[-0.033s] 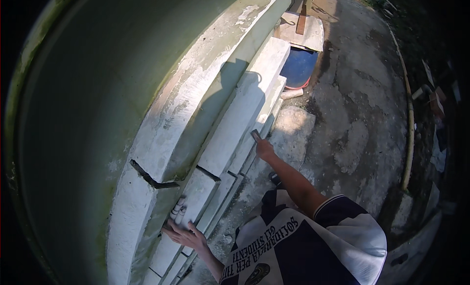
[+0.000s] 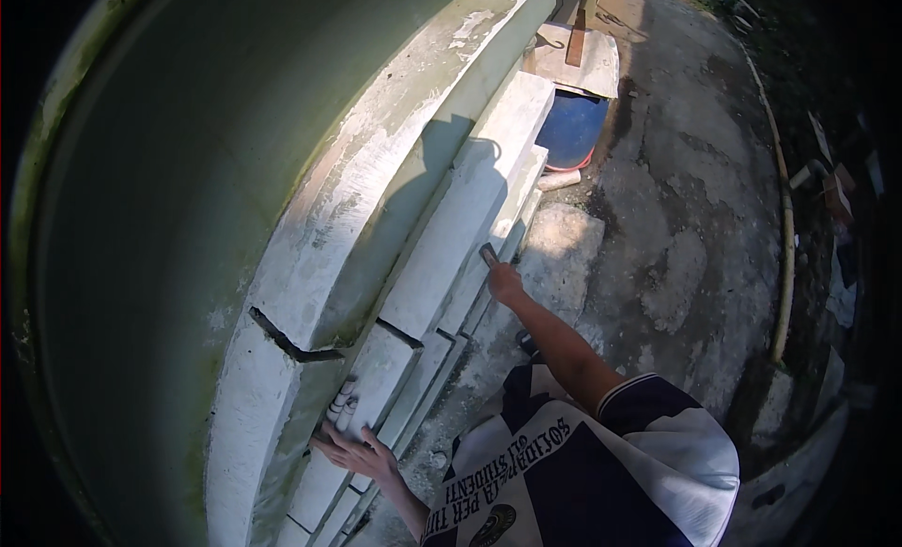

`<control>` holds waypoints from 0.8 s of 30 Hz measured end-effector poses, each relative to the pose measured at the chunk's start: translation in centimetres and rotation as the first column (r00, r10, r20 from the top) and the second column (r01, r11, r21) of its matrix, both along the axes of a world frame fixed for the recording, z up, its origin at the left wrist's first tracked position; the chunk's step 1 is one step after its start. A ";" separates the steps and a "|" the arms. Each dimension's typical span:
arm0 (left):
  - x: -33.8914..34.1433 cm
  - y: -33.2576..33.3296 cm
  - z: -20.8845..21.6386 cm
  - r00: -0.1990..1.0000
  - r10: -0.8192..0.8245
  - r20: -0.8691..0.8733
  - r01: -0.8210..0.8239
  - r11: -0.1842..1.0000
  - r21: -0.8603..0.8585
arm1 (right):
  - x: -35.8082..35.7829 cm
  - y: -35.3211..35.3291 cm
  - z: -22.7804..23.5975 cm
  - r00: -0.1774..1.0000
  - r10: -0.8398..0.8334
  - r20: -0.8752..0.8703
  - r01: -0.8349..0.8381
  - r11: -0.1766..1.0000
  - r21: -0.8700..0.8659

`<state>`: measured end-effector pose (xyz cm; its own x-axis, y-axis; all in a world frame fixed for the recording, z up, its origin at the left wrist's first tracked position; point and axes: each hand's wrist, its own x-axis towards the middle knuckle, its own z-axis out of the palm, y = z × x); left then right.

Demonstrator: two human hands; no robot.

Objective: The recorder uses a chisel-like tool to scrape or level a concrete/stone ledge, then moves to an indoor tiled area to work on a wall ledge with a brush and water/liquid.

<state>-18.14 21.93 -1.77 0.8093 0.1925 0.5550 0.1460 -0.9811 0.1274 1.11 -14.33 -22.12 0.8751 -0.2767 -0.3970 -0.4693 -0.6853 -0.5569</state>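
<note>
My left hand (image 2: 362, 456) lies on a whitewashed ledge (image 2: 381, 364), the fingers stretched out and somewhat spread. Just beyond its fingertips, a few short whitish cylinders (image 2: 344, 408) rest against the wall side of the ledge. My right hand (image 2: 505, 283), farther off and to the right, is closed round a short tool with a flat grey end (image 2: 489, 255). That end is at the lower steps' edge; whether it touches cannot be made out, and the fist hides the rest of the tool.
A higher ledge (image 2: 324, 227) with flaking white paint and a dark gap (image 2: 282, 338) runs along the green wall (image 2: 169, 218). A blue tub (image 2: 573, 132), partly covered by a board (image 2: 592, 63), stands ahead. Rough concrete ground (image 2: 676, 199) and a long pole (image 2: 785, 237) lie to the right.
My right hand and the tool have shifted very slightly up and to the left. The left hand stays where it was.
</note>
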 end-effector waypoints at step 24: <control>-1.2 0.1 1.6 0.998 -0.015 -0.068 0.013 0.999 -0.031 | -1.0 0.2 2.9 0.989 0.113 0.097 -0.099 0.985 -0.140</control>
